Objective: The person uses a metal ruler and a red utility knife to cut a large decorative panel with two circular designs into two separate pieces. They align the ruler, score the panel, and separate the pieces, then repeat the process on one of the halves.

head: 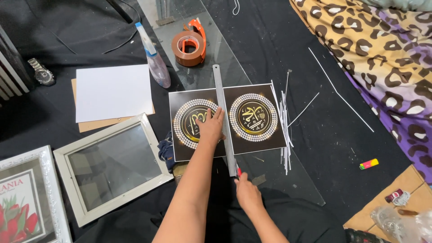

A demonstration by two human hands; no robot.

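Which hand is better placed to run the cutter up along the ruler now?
The right hand: it already grips the red-tipped cutter at the metal ruler's near end. The left hand lies flat on the print, fingers pressing against the ruler.

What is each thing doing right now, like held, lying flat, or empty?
left hand: pressing on the ruler and print
right hand: gripping a small cutter
metal ruler: flat across the print
print: flat, uncut
white frame: lying empty
spray bottle: lying down
tape roll: resting unused
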